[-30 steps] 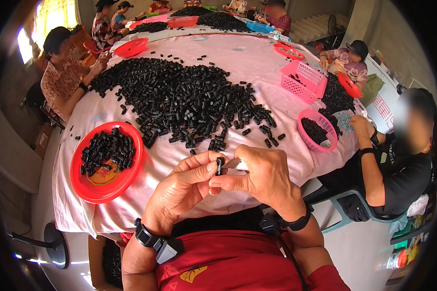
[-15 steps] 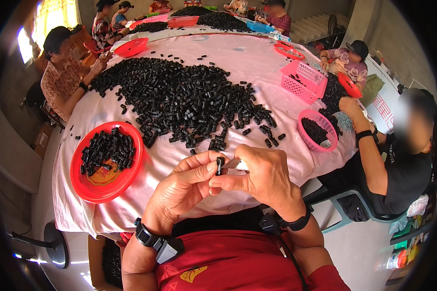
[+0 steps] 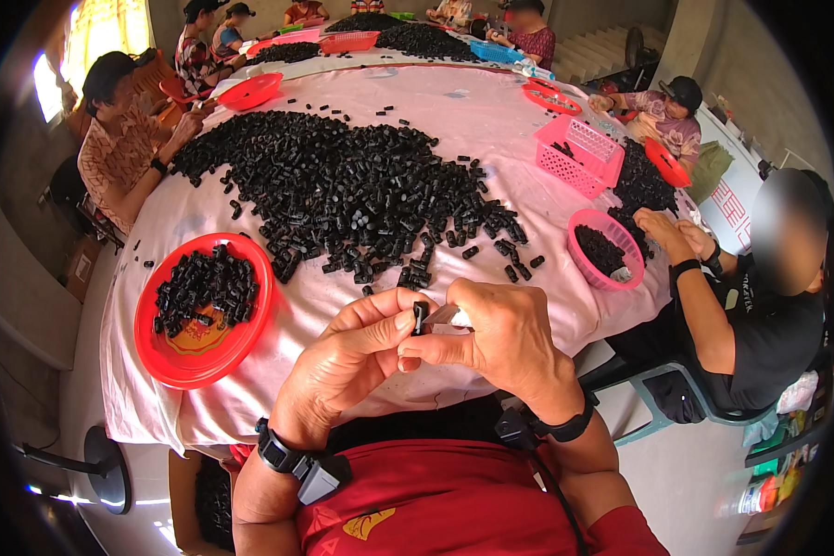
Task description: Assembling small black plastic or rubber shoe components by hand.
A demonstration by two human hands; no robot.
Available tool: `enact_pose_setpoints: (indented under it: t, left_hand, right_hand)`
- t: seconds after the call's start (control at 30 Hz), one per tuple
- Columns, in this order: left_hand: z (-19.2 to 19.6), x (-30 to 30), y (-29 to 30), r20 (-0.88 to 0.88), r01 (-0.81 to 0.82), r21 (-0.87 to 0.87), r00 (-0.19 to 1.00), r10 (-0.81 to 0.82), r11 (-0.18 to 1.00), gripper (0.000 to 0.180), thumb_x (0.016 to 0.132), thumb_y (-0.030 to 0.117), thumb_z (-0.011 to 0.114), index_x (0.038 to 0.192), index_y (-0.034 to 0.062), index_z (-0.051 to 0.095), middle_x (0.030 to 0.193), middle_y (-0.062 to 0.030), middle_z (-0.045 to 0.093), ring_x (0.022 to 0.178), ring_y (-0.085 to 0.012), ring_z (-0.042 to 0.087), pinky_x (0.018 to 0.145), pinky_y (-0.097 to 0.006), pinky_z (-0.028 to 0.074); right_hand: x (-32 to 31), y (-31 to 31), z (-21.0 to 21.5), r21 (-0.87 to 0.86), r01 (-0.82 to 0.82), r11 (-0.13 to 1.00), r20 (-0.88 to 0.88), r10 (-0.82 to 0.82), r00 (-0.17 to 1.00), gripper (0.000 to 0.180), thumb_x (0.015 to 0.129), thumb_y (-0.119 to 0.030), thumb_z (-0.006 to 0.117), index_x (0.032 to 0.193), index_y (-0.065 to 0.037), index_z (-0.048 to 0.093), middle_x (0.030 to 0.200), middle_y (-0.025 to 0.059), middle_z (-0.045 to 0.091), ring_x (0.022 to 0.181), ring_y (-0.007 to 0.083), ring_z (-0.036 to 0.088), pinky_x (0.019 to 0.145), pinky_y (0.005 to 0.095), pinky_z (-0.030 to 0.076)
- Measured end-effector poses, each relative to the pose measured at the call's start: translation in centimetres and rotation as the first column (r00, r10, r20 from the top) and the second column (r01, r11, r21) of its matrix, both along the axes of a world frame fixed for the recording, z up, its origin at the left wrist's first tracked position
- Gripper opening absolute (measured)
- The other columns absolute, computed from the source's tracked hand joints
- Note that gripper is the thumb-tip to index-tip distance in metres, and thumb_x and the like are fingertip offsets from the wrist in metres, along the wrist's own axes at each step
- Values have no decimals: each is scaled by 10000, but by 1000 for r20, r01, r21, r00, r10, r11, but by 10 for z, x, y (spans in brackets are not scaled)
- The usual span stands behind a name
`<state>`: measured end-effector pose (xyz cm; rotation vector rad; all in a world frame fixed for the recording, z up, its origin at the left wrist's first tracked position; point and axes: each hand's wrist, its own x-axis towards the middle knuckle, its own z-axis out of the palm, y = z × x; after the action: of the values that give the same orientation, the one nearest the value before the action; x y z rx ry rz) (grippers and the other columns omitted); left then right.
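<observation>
Hands meet above the near edge of the pink-clothed table [image 3: 491, 120]. Left hand [image 3: 347, 361] pinches a small black plastic cylinder [image 3: 420, 316] between thumb and fingertips; right hand [image 3: 510, 338] closes on a small pale grey piece [image 3: 447, 317] touching it. Beyond lies a heap of black cylinders [image 3: 343, 190]; a round red plastic tray [image 3: 204, 310] sits left.

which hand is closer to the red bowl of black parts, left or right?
Left. The left hand sits just right of the red bowl, with pink cloth between them. The right hand is farther right, beyond the left hand; both pinch a small black part.
</observation>
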<state>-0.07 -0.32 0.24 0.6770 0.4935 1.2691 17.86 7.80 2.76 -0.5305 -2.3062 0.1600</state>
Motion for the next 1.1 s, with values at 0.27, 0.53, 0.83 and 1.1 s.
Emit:
enact_pose_setpoints:
  t: [0.27,0.53,0.83,1.1]
  left_hand:
    - [1,2,-2,6,-23,-6,1000,23,1000,254,951,153,613,1181,47,620,1048,-9,663,825,-76,594,714,-235,478]
    - [0,1,-1,-1,-6,21,1000,6,1000,250,954,153,606,1180,47,615,1021,-4,656,839,-75,596,716,-230,477]
    - [2,1,-2,14,2,21,1000,-3,1000,247,951,150,610,1176,48,612,1017,-8,646,800,-66,593,670,-209,481]
    - [5,-3,-1,74,39,-27,997,-37,999,232,962,153,595,1170,50,583,1005,-28,640,755,-78,565,661,-214,478]
  right_hand:
    - [-1,1,-3,-24,-28,999,-33,27,999,552,686,-558,791,666,-64,546,556,82,546,473,240,571,441,346,422]
    - [-1,0,-2,-12,-20,1000,-26,20,999,543,695,-551,790,673,-64,552,554,84,544,475,240,579,441,347,422]
    - [0,-2,6,-13,-140,990,-131,137,982,447,757,-455,783,824,-59,587,641,76,625,524,206,627,455,323,455]
    - [2,-4,9,-340,-349,873,-224,285,932,256,819,-107,718,1029,-50,584,720,69,630,529,132,541,495,271,452]
